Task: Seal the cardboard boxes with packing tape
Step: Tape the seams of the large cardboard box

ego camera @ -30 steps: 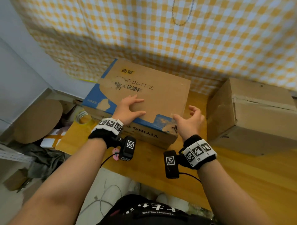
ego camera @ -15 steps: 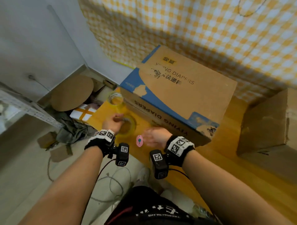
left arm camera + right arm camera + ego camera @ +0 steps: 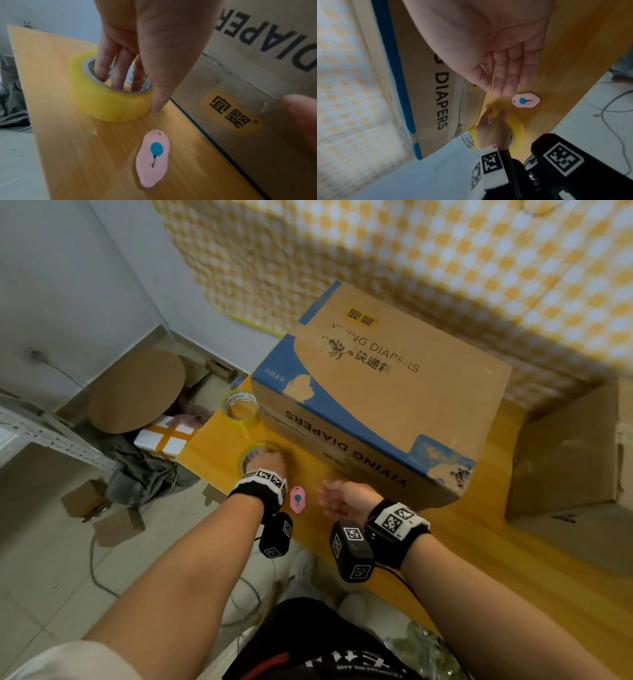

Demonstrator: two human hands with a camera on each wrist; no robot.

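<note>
Gripping the yellow roll of packing tape (image 3: 109, 94), left hand (image 3: 137, 44) has fingers (image 3: 104, 65) down its core and thumb outside; roll lies on the wooden table (image 3: 479, 559) beside the blue-and-brown cardboard diaper box (image 3: 387, 395). Right hand (image 3: 342, 499) hovers relaxed, holding nothing, near the pink pocket cutter (image 3: 152, 158). No fresh tape visible on the box, so sealing looks unstarted.

Yellow tape roll (image 3: 109, 100) lies flat (core upward) beside printed diaper box (image 3: 387, 392).
</note>
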